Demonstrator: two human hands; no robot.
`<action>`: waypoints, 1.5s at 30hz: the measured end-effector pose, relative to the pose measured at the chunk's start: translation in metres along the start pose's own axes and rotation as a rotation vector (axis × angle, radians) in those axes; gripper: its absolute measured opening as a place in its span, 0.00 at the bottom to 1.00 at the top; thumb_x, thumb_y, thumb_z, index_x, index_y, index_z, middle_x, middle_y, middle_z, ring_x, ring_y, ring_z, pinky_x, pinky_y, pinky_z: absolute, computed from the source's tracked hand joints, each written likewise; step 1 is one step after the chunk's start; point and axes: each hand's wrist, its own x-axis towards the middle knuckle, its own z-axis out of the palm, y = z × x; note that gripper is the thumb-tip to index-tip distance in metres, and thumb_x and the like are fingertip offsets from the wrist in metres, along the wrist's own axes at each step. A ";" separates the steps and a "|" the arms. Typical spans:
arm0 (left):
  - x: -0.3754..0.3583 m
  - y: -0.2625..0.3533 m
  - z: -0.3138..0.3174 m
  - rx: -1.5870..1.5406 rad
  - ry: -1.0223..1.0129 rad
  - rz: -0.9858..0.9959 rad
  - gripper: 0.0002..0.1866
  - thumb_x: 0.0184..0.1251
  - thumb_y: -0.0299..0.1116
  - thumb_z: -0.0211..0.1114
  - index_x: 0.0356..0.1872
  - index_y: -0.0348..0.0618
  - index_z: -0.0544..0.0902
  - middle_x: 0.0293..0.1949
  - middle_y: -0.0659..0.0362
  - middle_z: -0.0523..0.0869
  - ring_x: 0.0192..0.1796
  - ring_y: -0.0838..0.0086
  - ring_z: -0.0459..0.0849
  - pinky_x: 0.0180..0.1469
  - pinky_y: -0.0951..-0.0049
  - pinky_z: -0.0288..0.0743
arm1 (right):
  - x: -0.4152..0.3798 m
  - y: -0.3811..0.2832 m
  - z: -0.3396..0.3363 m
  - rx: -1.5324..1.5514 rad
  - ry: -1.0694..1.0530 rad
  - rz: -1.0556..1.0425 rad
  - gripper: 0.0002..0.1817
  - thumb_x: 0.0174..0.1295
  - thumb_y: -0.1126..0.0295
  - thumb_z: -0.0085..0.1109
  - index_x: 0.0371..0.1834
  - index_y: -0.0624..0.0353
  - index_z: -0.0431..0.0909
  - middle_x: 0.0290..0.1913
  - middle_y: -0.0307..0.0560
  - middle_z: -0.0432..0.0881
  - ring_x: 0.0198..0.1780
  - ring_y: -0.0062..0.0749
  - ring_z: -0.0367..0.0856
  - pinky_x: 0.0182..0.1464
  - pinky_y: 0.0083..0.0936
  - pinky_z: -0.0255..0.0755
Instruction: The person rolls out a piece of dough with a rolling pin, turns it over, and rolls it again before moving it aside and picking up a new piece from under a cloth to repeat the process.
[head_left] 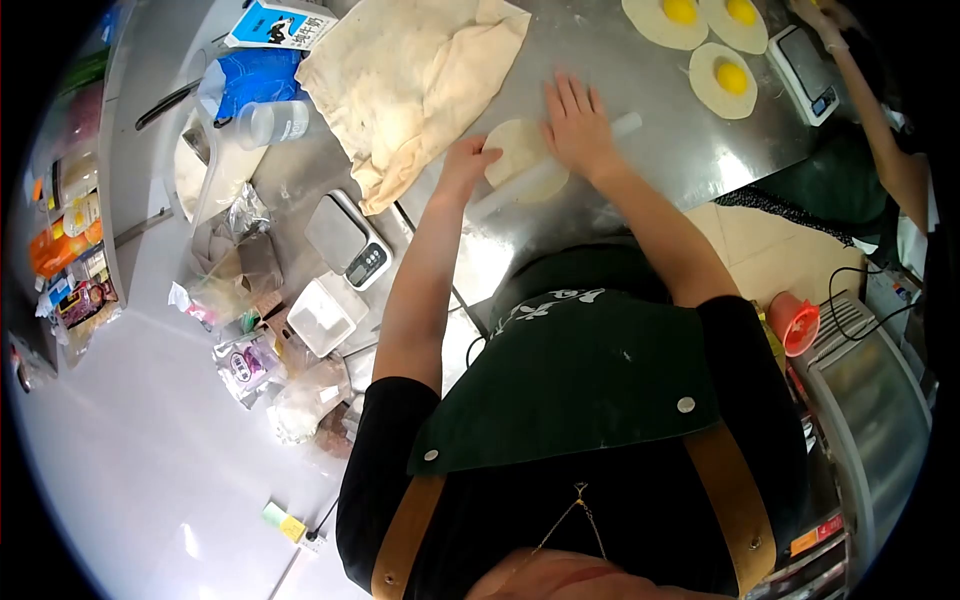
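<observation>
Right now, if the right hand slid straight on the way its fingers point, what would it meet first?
The right hand lies flat on the rolling pin over the dough round, fingers pointing across the steel table. Bare steel lies ahead; the cloth sits off to one side. The way looks free, though depth is unclear.

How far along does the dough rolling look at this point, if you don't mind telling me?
Done: three dough rounds with yellow centres lie on the steel table. In hand: the right hand presses flat on a clear rolling pin over a fourth dough round, whose edge the left hand touches. Left: that round has no yellow centre yet.
</observation>
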 end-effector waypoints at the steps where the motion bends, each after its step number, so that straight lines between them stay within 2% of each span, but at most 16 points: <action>1: 0.005 -0.005 -0.001 0.077 0.009 0.031 0.12 0.58 0.29 0.67 0.40 0.31 0.86 0.34 0.59 0.87 0.34 0.75 0.83 0.38 0.72 0.75 | -0.020 0.003 -0.003 0.029 -0.029 -0.017 0.32 0.64 0.54 0.55 0.66 0.63 0.68 0.72 0.56 0.65 0.72 0.51 0.61 0.73 0.53 0.51; 4: -0.015 0.002 0.012 0.187 0.083 0.050 0.13 0.54 0.32 0.70 0.37 0.31 0.87 0.29 0.56 0.87 0.31 0.73 0.83 0.35 0.69 0.75 | -0.076 0.021 -0.022 0.147 -0.053 -0.168 0.29 0.59 0.55 0.61 0.60 0.61 0.73 0.70 0.56 0.66 0.72 0.51 0.62 0.73 0.52 0.52; 7: -0.024 -0.005 0.027 0.389 0.264 0.128 0.13 0.53 0.33 0.70 0.35 0.32 0.86 0.28 0.50 0.87 0.29 0.67 0.84 0.34 0.66 0.74 | -0.104 0.044 -0.037 0.213 -0.108 -0.313 0.24 0.51 0.59 0.69 0.49 0.58 0.77 0.64 0.53 0.72 0.68 0.48 0.66 0.72 0.49 0.55; 8: -0.031 -0.002 0.036 0.555 0.372 0.168 0.11 0.54 0.33 0.70 0.31 0.34 0.84 0.26 0.46 0.84 0.28 0.57 0.83 0.33 0.62 0.74 | -0.106 0.047 -0.040 0.206 -0.132 -0.337 0.23 0.48 0.60 0.71 0.46 0.57 0.77 0.60 0.51 0.73 0.66 0.47 0.68 0.72 0.48 0.57; 11: -0.055 0.017 0.063 0.651 0.518 0.431 0.09 0.56 0.31 0.70 0.30 0.35 0.83 0.25 0.45 0.82 0.28 0.52 0.81 0.32 0.60 0.73 | -0.109 0.053 -0.058 0.214 -0.167 -0.368 0.20 0.43 0.63 0.73 0.39 0.55 0.77 0.51 0.47 0.75 0.60 0.43 0.71 0.70 0.45 0.60; 12: -0.059 0.025 0.072 0.627 0.526 0.522 0.08 0.56 0.31 0.69 0.30 0.35 0.83 0.24 0.46 0.82 0.26 0.54 0.80 0.30 0.61 0.72 | -0.110 0.054 -0.068 0.231 -0.155 -0.354 0.20 0.42 0.64 0.73 0.38 0.55 0.76 0.48 0.46 0.75 0.58 0.42 0.72 0.70 0.44 0.61; 14: -0.066 0.045 0.092 0.575 0.540 0.697 0.07 0.57 0.30 0.69 0.31 0.35 0.84 0.22 0.48 0.80 0.22 0.59 0.77 0.27 0.64 0.70 | -0.119 0.057 -0.080 0.257 -0.136 -0.311 0.19 0.41 0.66 0.73 0.37 0.55 0.76 0.45 0.45 0.75 0.54 0.42 0.73 0.69 0.43 0.62; 17: -0.067 0.084 0.123 0.545 0.447 0.737 0.06 0.57 0.29 0.69 0.31 0.37 0.85 0.22 0.49 0.81 0.22 0.61 0.77 0.27 0.65 0.70 | -0.142 0.070 -0.092 0.275 -0.122 -0.213 0.19 0.41 0.69 0.72 0.37 0.55 0.76 0.44 0.45 0.75 0.52 0.43 0.74 0.68 0.44 0.63; 24: -0.013 0.154 0.181 0.382 0.191 0.476 0.11 0.61 0.35 0.69 0.38 0.36 0.86 0.23 0.54 0.84 0.25 0.72 0.81 0.31 0.70 0.72 | -0.183 0.081 -0.115 0.277 -0.086 0.008 0.21 0.38 0.70 0.73 0.38 0.57 0.76 0.44 0.44 0.75 0.49 0.43 0.75 0.64 0.44 0.66; 25: 0.008 0.154 0.181 0.332 0.192 0.491 0.11 0.60 0.35 0.69 0.37 0.36 0.86 0.25 0.52 0.85 0.27 0.68 0.82 0.32 0.69 0.74 | -0.185 0.082 -0.117 0.279 -0.081 0.036 0.21 0.38 0.71 0.73 0.38 0.57 0.77 0.43 0.44 0.75 0.49 0.43 0.75 0.63 0.44 0.66; 27: 0.055 0.134 0.177 0.227 0.193 0.518 0.11 0.59 0.34 0.70 0.36 0.36 0.86 0.29 0.49 0.86 0.29 0.61 0.84 0.35 0.65 0.77 | -0.187 0.083 -0.117 0.281 -0.046 0.068 0.21 0.37 0.71 0.73 0.37 0.57 0.77 0.43 0.45 0.76 0.49 0.44 0.75 0.61 0.42 0.67; 30: 0.092 0.097 0.148 0.419 0.411 0.580 0.12 0.57 0.35 0.71 0.38 0.37 0.86 0.32 0.51 0.88 0.31 0.60 0.85 0.39 0.67 0.78 | -0.187 0.084 -0.117 0.284 -0.037 0.103 0.21 0.37 0.71 0.73 0.37 0.57 0.77 0.42 0.45 0.76 0.48 0.44 0.75 0.57 0.41 0.69; 33: 0.064 0.092 0.110 0.620 0.388 0.380 0.18 0.58 0.37 0.72 0.45 0.36 0.85 0.39 0.50 0.88 0.41 0.64 0.87 0.44 0.68 0.80 | -0.183 0.084 -0.109 0.310 -0.039 0.109 0.20 0.39 0.70 0.73 0.37 0.57 0.77 0.42 0.45 0.76 0.48 0.44 0.75 0.55 0.41 0.69; 36: 0.052 0.064 0.069 0.641 0.562 0.462 0.18 0.54 0.36 0.74 0.44 0.37 0.85 0.38 0.51 0.88 0.37 0.61 0.87 0.43 0.64 0.80 | -0.173 0.081 -0.099 0.341 -0.074 0.095 0.19 0.42 0.68 0.73 0.38 0.57 0.77 0.42 0.45 0.76 0.46 0.45 0.76 0.51 0.41 0.71; 42: 0.015 0.033 -0.008 0.771 1.097 0.588 0.23 0.49 0.34 0.76 0.47 0.41 0.81 0.46 0.52 0.81 0.49 0.54 0.79 0.50 0.59 0.75 | -0.146 0.081 -0.072 0.367 -0.154 0.018 0.18 0.51 0.63 0.71 0.41 0.57 0.76 0.39 0.49 0.78 0.39 0.49 0.79 0.38 0.40 0.74; 45: -0.008 0.015 -0.039 0.900 1.052 0.443 0.26 0.48 0.34 0.76 0.50 0.42 0.79 0.49 0.50 0.78 0.55 0.52 0.75 0.55 0.57 0.72 | -0.138 0.082 -0.063 0.337 -0.171 0.025 0.17 0.56 0.61 0.68 0.42 0.58 0.75 0.37 0.50 0.78 0.38 0.50 0.80 0.36 0.41 0.74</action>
